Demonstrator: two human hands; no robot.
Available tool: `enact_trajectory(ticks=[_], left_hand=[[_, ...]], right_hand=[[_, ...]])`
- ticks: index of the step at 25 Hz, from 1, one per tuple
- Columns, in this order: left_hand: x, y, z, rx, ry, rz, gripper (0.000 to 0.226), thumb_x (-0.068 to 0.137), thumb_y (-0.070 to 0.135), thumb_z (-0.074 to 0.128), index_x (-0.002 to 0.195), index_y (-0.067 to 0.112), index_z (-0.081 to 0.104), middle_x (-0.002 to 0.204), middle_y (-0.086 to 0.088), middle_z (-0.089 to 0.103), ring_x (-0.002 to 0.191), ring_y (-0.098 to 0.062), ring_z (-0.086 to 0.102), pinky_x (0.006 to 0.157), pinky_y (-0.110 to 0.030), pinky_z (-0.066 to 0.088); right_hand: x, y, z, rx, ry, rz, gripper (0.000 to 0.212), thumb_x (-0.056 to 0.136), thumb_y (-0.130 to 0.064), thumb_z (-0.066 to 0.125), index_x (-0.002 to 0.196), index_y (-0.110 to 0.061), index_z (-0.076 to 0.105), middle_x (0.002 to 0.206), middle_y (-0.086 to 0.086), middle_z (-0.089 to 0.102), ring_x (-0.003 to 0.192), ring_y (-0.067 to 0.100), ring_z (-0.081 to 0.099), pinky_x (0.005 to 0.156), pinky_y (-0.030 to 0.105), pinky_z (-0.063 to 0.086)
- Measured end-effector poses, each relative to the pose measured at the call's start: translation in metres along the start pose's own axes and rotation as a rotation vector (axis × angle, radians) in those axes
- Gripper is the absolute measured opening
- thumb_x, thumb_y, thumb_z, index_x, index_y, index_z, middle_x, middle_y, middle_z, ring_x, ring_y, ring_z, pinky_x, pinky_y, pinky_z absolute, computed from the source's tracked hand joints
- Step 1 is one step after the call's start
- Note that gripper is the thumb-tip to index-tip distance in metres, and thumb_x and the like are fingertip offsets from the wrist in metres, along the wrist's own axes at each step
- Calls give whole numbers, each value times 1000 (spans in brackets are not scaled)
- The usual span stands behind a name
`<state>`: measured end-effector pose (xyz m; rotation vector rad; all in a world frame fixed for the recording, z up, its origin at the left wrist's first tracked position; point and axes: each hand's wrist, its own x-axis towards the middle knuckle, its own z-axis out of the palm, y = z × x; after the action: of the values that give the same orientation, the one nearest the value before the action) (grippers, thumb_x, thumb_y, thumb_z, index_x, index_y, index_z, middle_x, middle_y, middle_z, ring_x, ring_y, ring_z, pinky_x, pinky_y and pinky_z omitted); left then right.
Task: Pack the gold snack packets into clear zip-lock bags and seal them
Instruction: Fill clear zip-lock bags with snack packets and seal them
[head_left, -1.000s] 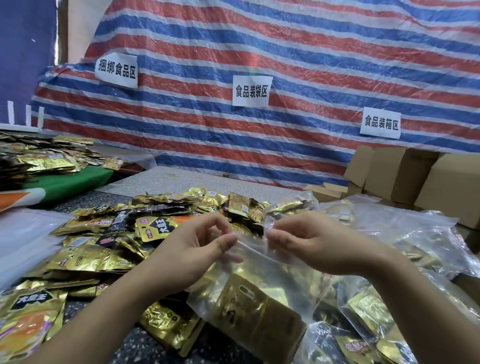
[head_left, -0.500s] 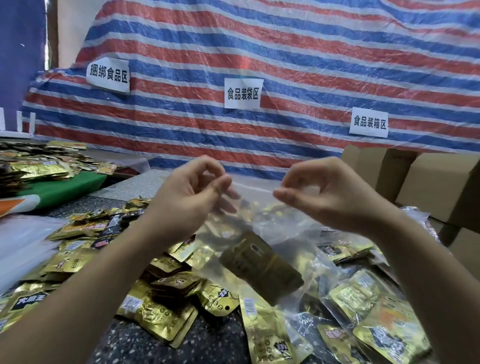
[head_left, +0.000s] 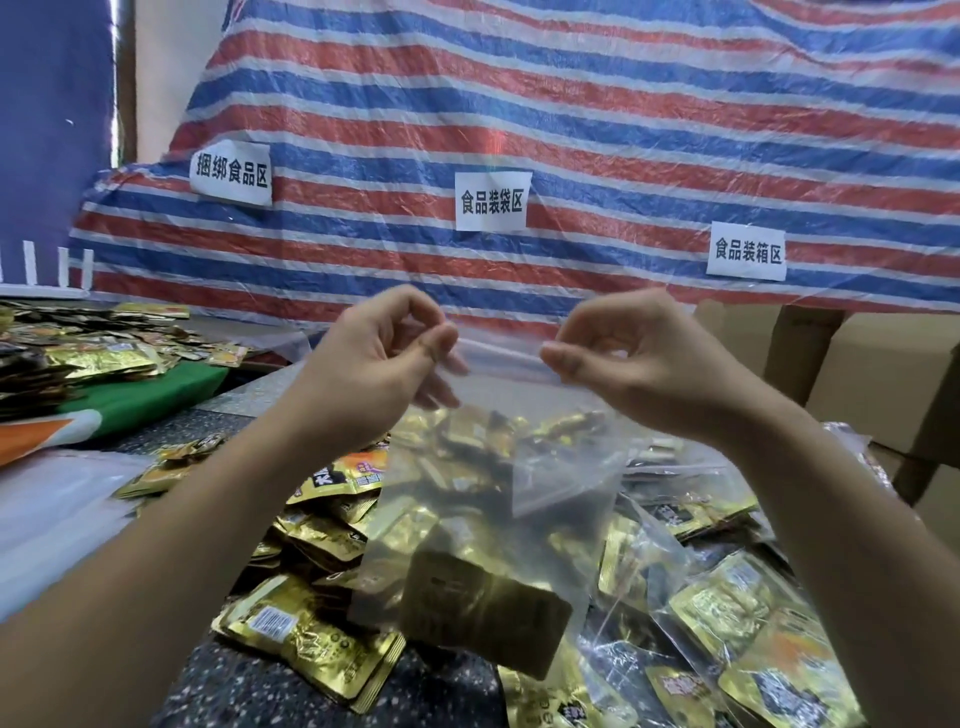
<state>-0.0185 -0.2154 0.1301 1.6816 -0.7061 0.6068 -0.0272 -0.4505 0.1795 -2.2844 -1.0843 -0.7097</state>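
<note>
striped tarp (head_left: 571, 104), three paper signs (head_left: 492, 201), cardboard boxes (head_left: 883, 384), speckled table (head_left: 249, 691)

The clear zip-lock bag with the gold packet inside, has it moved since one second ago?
Yes. The zip-lock bag has gone up: its top edge was against the packet pile, and now it reaches the lower stripes of the tarp, below the middle sign.

Clear zip-lock bag (head_left: 519, 467) hangs upright, gold snack packet (head_left: 483, 613) inside.
</note>
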Motion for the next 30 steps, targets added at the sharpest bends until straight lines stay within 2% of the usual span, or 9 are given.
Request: enact_trajectory(ticks=[6, 9, 13, 16, 19, 22, 24, 26, 30], left_hand=[[-29, -52, 6, -9, -15, -164, 12, 93, 18, 53, 93, 7, 57, 83, -5, 74, 66, -26, 72, 62, -30, 60], [-41, -78, 9, -8, -17, -232, 10, 96, 13, 53, 93, 6, 58, 83, -7, 74, 67, -23, 72, 61, -27, 58], [-52, -100, 11, 89, -64, -193, 9, 97, 14, 54, 91, 10, 60, 81, -2, 74, 68, -16, 71, 62, -26, 57], [-61, -108, 14, 231, -138, -73, 12, 94, 34, 56, 89, 24, 61, 77, 7, 71, 66, -11, 67, 61, -28, 55], [-66, -117, 13, 328, -201, -5, 14, 96, 40, 56, 90, 28, 60, 77, 9, 68, 70, -14, 65, 65, -34, 54], [-68, -123, 12, 380, -211, 38, 13, 96, 44, 55, 93, 31, 57, 77, 14, 64, 72, -7, 60, 64, -28, 50], [-70, -123, 14, 387, -200, 63, 16, 94, 49, 52, 94, 33, 56, 78, 18, 62, 71, -4, 57, 62, -22, 46], [-70, -123, 15, 388, -185, 61, 22, 92, 53, 49, 95, 33, 57, 80, 16, 63, 73, -7, 59, 66, -30, 50], [-72, -125, 17, 375, -176, 39, 19, 93, 48, 52, 93, 31, 60, 78, 13, 63, 69, -12, 59, 67, -38, 51]], right_hand=[[-13, 26, 44, 68, -154, 179, 26, 93, -32, 63, 81, -10, 70, 76, 9, 70, 72, 25, 66, 67, 39, 55], [-15, 36, 63, 131, -229, 277, 31, 100, -34, 53, 77, -18, 67, 71, -1, 69, 67, 11, 65, 65, 32, 54], [-8, 48, 76, 157, -311, 394, 38, 104, -35, 44, 80, -17, 66, 69, 2, 69, 68, 11, 64, 75, 33, 53], [2, 66, 82, 202, -230, 514, 32, 104, -34, 46, 85, -15, 64, 61, -4, 66, 67, 13, 69, 77, 34, 53], [13, 88, 101, 201, -75, 631, 15, 100, -29, 56, 91, -17, 60, 80, -2, 68, 75, 14, 71, 79, 37, 56], [14, 109, 130, -20, -163, 594, 10, 94, -31, 65, 99, -25, 60, 97, -11, 62, 91, 9, 62, 75, 23, 50], [9, 120, 150, -96, -339, 518, 32, 91, -33, 67, 121, -29, 57, 116, -15, 56, 110, 9, 56, 86, 21, 47], [5, 129, 167, -186, -434, 438, 58, 90, -28, 64, 144, -29, 43, 143, -9, 46, 131, 12, 45, 106, 26, 39], [-2, 135, 196, -287, -413, 343, 71, 88, -19, 53, 153, -27, 27, 155, 2, 35, 139, 23, 38, 115, 38, 32]])
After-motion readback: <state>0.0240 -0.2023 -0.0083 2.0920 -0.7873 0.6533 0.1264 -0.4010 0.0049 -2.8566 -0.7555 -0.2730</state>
